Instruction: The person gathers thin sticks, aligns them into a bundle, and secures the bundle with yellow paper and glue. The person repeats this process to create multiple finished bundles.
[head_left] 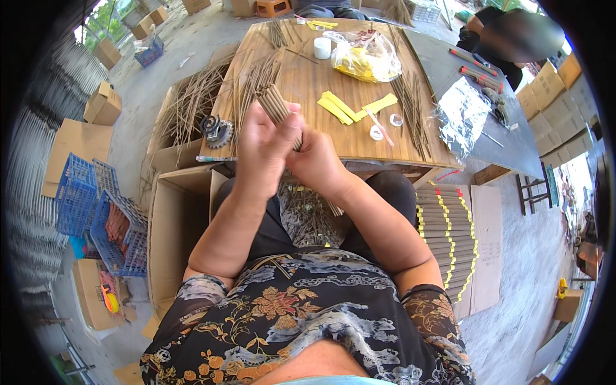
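Head view: both hands are up at the near edge of the worktop [356, 146], bundle of thin brown sticks [274, 104] between them. Left hand [264, 141] clamped round it, right hand [316, 160] closed on its lower end; grip's on the bundle both sides. Step in hand reads as gathering and evening the sticks, my guess. Next move calls for a firm squeeze so none slip, ends flush. Edges: loose sticks [251, 82] and a toothed metal part [217, 131] crowd the left; open cardboard box [183, 221] below. Room: bare wood mid-worktop, short of the yellow strips [335, 108] and white tape roll [376, 133].
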Demonstrator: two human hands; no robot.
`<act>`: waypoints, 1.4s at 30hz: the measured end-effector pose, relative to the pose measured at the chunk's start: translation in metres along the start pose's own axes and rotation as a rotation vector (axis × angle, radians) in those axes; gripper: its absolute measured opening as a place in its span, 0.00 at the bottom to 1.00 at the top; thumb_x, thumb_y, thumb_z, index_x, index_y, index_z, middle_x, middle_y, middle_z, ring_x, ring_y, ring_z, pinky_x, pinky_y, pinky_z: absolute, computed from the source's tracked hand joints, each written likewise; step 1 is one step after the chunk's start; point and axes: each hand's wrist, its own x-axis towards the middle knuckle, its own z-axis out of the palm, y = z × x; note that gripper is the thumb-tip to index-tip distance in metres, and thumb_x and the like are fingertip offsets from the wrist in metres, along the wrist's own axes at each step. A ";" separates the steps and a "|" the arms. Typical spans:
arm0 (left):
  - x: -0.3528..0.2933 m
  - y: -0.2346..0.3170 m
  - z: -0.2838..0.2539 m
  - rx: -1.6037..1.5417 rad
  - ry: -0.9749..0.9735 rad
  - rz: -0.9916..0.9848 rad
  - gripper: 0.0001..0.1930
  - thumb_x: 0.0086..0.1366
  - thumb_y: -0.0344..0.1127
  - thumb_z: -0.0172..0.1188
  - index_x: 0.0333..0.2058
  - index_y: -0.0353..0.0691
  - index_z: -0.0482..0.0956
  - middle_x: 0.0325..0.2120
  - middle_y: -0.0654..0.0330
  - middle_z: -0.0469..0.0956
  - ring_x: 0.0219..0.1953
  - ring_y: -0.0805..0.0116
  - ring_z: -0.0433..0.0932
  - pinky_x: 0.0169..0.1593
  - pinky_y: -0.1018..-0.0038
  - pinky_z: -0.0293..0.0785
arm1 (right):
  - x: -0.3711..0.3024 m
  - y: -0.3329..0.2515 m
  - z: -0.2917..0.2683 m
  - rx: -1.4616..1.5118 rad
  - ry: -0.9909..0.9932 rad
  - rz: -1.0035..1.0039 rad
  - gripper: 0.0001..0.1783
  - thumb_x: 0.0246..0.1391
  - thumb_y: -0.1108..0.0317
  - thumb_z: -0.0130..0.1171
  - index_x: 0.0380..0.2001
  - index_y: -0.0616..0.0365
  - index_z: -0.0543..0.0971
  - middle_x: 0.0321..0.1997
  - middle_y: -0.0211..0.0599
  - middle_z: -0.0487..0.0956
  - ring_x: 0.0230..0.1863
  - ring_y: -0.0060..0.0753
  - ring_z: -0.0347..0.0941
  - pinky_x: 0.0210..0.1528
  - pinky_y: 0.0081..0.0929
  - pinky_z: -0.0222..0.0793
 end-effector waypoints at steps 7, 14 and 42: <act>0.007 0.000 0.024 0.115 0.231 0.094 0.12 0.58 0.34 0.58 0.35 0.31 0.69 0.22 0.63 0.73 0.25 0.78 0.71 0.35 0.81 0.69 | -0.006 0.002 0.006 -0.066 0.052 -0.096 0.16 0.42 0.68 0.57 0.36 0.62 0.70 0.29 0.54 0.75 0.33 0.56 0.72 0.32 0.41 0.68; 0.007 0.015 0.030 0.289 0.178 0.183 0.08 0.58 0.34 0.57 0.28 0.35 0.72 0.14 0.71 0.67 0.16 0.85 0.63 0.24 0.86 0.64 | -0.005 0.001 0.005 -0.024 -0.026 -0.241 0.19 0.42 0.67 0.57 0.39 0.63 0.68 0.35 0.54 0.73 0.35 0.58 0.70 0.35 0.41 0.68; -0.045 0.026 -0.013 -0.270 -0.512 -0.871 0.13 0.65 0.43 0.42 0.38 0.39 0.66 0.20 0.64 0.66 0.16 0.80 0.62 0.20 0.85 0.60 | -0.046 -0.028 -0.039 -0.114 -0.018 -0.121 0.11 0.50 0.65 0.52 0.23 0.61 0.69 0.15 0.45 0.71 0.20 0.46 0.72 0.21 0.32 0.66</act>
